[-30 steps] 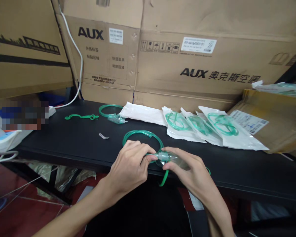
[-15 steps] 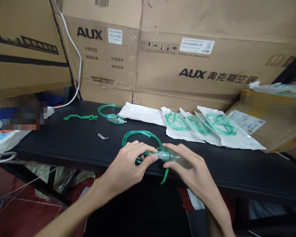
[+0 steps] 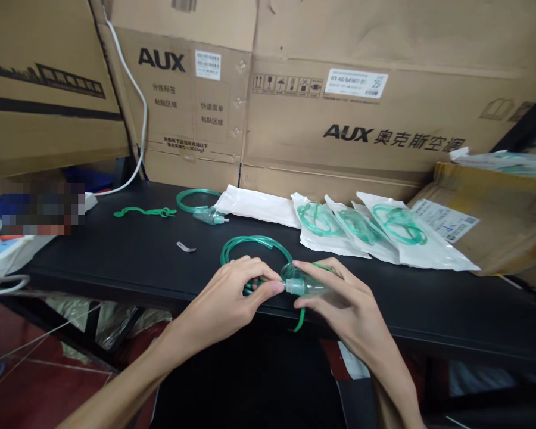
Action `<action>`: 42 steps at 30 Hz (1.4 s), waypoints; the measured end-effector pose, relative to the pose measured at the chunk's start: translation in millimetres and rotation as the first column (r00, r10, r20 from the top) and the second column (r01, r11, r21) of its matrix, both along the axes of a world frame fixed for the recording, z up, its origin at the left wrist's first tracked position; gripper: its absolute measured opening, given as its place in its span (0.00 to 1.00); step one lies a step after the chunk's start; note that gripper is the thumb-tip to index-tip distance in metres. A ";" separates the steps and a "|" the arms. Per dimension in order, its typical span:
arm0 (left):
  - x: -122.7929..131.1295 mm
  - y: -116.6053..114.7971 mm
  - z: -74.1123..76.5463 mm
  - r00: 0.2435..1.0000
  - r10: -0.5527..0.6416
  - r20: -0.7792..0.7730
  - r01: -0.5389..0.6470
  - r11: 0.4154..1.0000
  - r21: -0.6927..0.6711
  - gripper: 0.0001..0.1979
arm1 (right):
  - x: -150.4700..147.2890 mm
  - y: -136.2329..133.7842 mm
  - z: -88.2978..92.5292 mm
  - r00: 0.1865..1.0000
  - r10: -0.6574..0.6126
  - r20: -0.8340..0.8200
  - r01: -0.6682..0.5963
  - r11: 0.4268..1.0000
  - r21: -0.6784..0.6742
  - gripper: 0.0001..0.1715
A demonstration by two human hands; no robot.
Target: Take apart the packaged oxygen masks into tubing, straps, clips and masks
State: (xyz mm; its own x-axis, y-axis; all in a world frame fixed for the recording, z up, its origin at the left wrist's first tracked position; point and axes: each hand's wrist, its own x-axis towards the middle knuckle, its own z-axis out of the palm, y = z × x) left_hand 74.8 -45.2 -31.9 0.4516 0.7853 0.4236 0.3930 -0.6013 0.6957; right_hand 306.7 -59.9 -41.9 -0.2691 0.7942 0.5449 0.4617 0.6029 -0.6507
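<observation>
A clear oxygen mask [image 3: 316,288] with a pale connector is in my right hand [image 3: 342,292], fingers and thumb on either side of it. A green strap [image 3: 299,320] hangs below the mask. My left hand [image 3: 241,289] pinches at the connector's narrow tip, closed around the end of a green tube that its fingers mostly hide. Whether the tube sits on the tip, I cannot tell. The coiled green tubing [image 3: 254,240] lies on the table behind my left hand.
Packaged masks [image 3: 397,229] and a white packet [image 3: 259,205] lie along the back. Another mask [image 3: 211,215], a green strap [image 3: 145,211] and a small curved blade [image 3: 186,246] lie left. A cardboard box [image 3: 442,185] stands at the right; a power strip [image 3: 27,256] at the left.
My left fingertips have shifted over the tube, which showed between them before. The connector's pale tip now shows beside them. The mask has turned slightly in my right hand.
</observation>
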 end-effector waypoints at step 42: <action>8.8 2.3 -21.7 0.994 0.108 0.021 -0.108 0.932 0.347 0.05 | -7.6 -1.3 12.7 0.977 -0.129 0.171 0.141 0.988 -0.057 0.11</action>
State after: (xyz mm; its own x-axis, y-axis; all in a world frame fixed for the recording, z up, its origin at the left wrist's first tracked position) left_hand 83.6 -42.9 -53.6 0.3717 0.6331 0.6790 0.4683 -0.7594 0.4517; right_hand 299.0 -61.2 -29.2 -0.2390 0.8632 0.4446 0.6410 0.4842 -0.5955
